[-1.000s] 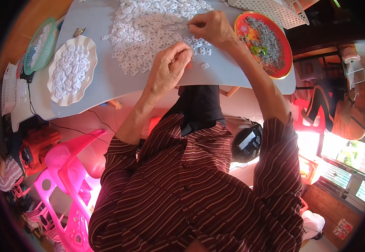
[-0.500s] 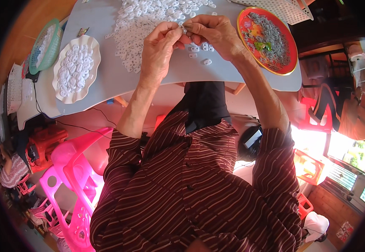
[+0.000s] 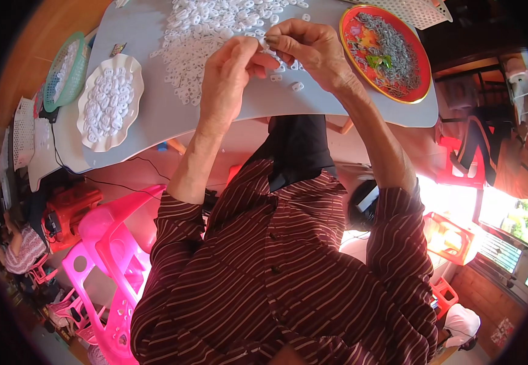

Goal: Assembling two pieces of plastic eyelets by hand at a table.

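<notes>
My left hand (image 3: 230,79) and my right hand (image 3: 312,53) meet over the table, thumbs and fingers pinched close together. Whatever sits between the fingertips is too small and hidden to make out. Just beyond them spreads a heap of small white plastic pieces (image 3: 194,52), oval with holes. A few loose white pieces (image 3: 298,86) lie under and beside my right hand. To the right, a red round tray (image 3: 421,78) with a gold rim holds many small grey metal pieces (image 3: 391,45). On the left, a wavy-edged white dish (image 3: 135,91) carries more white pieces (image 3: 109,106).
The grey-blue table (image 3: 160,115) curves toward me. A green basket (image 3: 81,67) with white pieces stands at the far left, a white perforated basket (image 3: 419,13) at the far right. Pink plastic chairs (image 3: 109,243) and a red stool (image 3: 72,210) are on the floor; people sit at both sides.
My left hand has turned slightly, its fingers folding in more. The right hand stays almost in place, still pinching. The whole view has shifted a little; the things on the table look unchanged.
</notes>
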A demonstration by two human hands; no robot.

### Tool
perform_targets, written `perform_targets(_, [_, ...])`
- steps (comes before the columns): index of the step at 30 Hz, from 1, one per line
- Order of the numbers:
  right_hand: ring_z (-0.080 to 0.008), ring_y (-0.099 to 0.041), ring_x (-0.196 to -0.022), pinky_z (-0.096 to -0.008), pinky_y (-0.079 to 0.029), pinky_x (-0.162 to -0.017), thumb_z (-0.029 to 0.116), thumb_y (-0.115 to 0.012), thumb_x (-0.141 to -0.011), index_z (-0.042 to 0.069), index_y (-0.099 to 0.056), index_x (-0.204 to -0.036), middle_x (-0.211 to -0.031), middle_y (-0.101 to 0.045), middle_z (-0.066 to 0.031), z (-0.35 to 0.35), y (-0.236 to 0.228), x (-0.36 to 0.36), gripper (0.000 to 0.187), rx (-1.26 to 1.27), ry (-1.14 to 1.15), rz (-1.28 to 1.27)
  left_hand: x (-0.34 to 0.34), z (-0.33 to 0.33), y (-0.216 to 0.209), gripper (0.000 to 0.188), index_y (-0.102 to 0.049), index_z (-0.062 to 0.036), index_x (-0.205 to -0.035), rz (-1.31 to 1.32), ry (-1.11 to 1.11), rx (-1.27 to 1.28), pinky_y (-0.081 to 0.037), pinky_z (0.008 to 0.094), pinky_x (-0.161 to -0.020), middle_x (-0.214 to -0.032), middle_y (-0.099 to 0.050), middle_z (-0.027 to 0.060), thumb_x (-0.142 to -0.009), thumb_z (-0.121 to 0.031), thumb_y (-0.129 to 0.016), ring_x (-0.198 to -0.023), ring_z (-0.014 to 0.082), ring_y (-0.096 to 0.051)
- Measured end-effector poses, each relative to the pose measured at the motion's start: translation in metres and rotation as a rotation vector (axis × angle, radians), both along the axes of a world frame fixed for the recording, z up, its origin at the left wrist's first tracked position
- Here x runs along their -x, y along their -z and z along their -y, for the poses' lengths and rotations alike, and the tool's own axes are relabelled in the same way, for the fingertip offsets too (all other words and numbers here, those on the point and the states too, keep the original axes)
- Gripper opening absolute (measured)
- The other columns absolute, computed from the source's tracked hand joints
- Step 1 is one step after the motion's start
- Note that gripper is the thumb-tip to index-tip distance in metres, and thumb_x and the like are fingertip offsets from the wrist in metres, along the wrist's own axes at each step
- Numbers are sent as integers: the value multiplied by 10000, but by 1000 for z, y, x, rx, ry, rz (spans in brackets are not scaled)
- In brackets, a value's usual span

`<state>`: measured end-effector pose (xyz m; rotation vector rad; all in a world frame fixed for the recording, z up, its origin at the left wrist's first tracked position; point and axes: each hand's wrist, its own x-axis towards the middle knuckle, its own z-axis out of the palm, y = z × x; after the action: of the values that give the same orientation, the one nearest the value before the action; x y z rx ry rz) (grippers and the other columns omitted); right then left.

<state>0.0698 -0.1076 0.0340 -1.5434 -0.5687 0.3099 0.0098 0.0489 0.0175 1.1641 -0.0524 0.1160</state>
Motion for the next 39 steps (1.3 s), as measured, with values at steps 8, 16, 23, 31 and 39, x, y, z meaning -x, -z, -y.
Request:
perform_targets(8, [-59, -561, -725, -224, -490, -675, 76, -571, -879, -2, -640, -996, -815, -650, -32, 4, 9, 4, 157, -29, 24, 202, -3, -6, 2, 202, -575, 19, -887, -274, 316, 347, -457, 281, -643, -729, -620, 114, -892, -179, -539, -680, 175, -580])
perform_targets(16, [-60, -525, -670, -216, -462, -621, 111, -575, -887, -17, -638, -994, -765, -611, -22, 6, 8, 7, 178, -6, 61, 38, 2, 4, 1, 160, -602, -2, -895, -22, 42, -65, -439, 239, -631, -716, -624, 62, -891, -148, -537, -664, 106, -562])
perform_targets(23, [-45, -540, -622, -215, -445, -555, 157, -622, -839, 14, -679, -900, -671, -620, -11, 4, -4, 3, 166, 247, 48, 75, 3, 4, 9, 178, -595, -12, -877, 51, -30, -310, -421, 210, -628, -700, -622, 26, -887, -179, -535, -662, 58, -531])
perform_targets(31, [-148, -586, -591, -307, -471, -570, 153, -629, -767, -15, -670, -832, -662, -640, -124, 14, -36, -47, 185, 626, 373, 423, 15, 8, 10, 142, -588, -12, -845, -27, -68, -262, -419, 211, -614, -662, -599, 25, -865, -145, -547, -604, 63, -498])
perform_targets(39, [-306, -627, -678, -368, -493, -640, 115, -579, -747, -13, -660, -826, -752, -637, -190, -13, -5, -68, 171, 567, -64, 707, 16, 6, 17, 131, -571, -6, -831, -5, -95, -227, -411, 209, -604, -654, -584, 19, -874, -124, -533, -615, 62, -497])
